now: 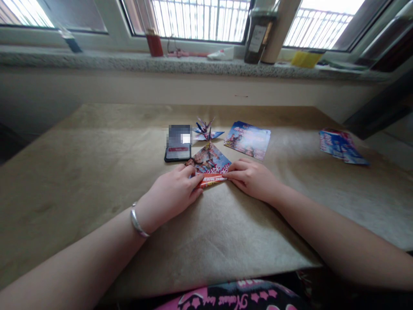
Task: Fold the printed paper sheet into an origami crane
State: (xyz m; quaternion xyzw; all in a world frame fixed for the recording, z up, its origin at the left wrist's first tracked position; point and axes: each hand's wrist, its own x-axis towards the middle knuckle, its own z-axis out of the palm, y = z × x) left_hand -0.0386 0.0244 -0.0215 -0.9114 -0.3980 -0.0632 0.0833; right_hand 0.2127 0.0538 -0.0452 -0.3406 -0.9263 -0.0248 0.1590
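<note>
Orange-edged paper [211, 161] sits pinched by both hands, left [172, 189] and right [254, 178] — fingers [195, 181] partly hide its sides.

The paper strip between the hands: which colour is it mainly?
The strip is mainly orange-red with white markings; best seen in the head view.

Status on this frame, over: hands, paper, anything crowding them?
Left hand, right hand: both on patterned paper. Orange strip along its near edge. Phone close beyond left hand; folded paper figure just past the sheet.
</note>
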